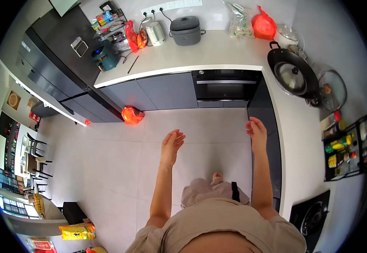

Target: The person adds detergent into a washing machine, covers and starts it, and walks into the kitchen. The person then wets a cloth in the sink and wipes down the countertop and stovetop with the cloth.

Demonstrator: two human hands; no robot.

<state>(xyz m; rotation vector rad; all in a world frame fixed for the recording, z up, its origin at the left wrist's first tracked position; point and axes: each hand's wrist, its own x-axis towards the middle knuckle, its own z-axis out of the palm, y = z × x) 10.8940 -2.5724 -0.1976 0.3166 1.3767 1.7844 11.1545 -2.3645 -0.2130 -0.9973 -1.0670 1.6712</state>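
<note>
My left hand [173, 146] is raised over the tiled floor, fingers loosely bent and nothing visible in it. To the right, my right hand [256, 133] hovers beside the dark cabinet front under the side counter, its fingers partly curled and spread, also holding nothing. Neither hand touches anything. Ahead of them, a built-in oven [227, 89] sits under the back counter [179, 61]. On the floor left of my left hand lies an orange-red plastic bag [132, 115].
A lidded wok [293, 76] and a spice rack [347, 147] stand along the right counter [295, 152], with a gas hob [312, 219] nearer me. A grey rice cooker [185, 31], a kettle [155, 33] and an air fryer [104, 57] line the back. A fridge [61, 50] stands left.
</note>
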